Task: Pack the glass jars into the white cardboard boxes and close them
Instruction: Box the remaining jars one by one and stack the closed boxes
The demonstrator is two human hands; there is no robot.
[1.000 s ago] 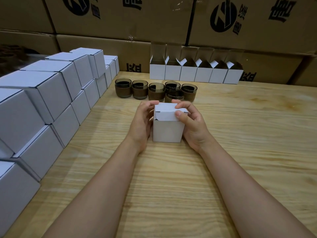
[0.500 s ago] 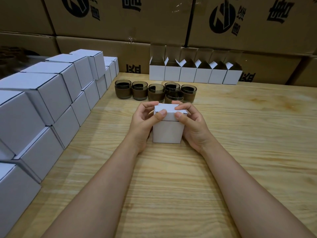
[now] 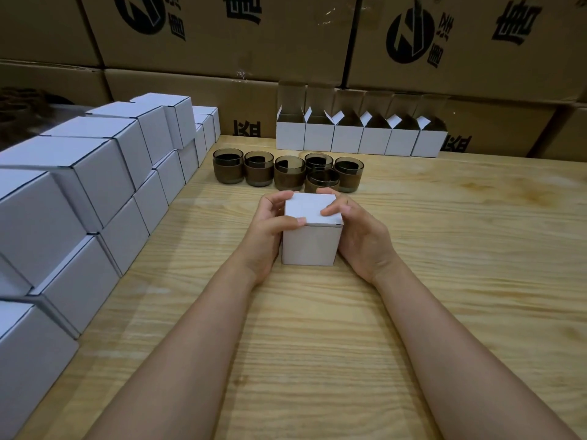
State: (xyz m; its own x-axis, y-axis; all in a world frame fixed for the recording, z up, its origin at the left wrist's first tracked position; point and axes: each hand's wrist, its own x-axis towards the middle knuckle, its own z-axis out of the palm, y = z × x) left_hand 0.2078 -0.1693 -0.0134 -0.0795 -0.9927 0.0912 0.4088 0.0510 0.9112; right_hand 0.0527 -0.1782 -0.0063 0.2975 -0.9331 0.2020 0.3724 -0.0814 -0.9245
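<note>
A small white cardboard box [image 3: 309,244] stands on the wooden table [image 3: 444,265] in the middle, its lid lying flat on top. My left hand [image 3: 265,231] clasps its left side with the thumb on the lid's front edge. My right hand [image 3: 362,239] clasps its right side, fingers resting on the lid. Behind it stand several dark glass jars [image 3: 289,171] in a loose row. Further back is a row of several open white boxes [image 3: 360,139] with flaps up. What is inside the held box is hidden.
Closed white boxes [image 3: 95,173] are stacked in tiers along the table's left side. Large brown printed cartons [image 3: 222,42] form a wall behind the table. Bare wood lies to the right and in front of my arms.
The lid has gone from partly raised to flat on the box. My left thumb moved onto the lid's front edge, and my right fingers slid across the top.
</note>
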